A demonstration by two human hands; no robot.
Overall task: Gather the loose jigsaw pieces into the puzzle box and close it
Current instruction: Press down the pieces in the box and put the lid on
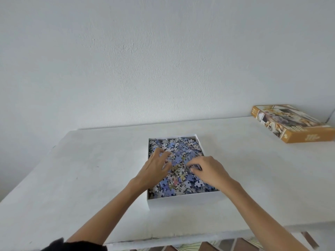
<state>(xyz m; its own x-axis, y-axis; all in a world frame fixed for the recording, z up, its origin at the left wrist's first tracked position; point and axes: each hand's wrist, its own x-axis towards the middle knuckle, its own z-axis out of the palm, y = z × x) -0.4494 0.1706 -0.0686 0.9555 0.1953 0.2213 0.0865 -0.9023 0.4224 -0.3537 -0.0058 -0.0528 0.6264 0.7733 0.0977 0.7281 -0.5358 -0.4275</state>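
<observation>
Both hands are in the white puzzle box (pixel 181 198) mid-frame, which is heaped with jigsaw pieces (pixel 181 147). The left hand (pixel 155 169) lies flat-ish on the pile with fingers spread. The right hand (pixel 210 171) is curled and seems to pinch a few, though it's blurry, and the lid (pixel 293 124) sits upper right on the table (pixel 72 178).
</observation>
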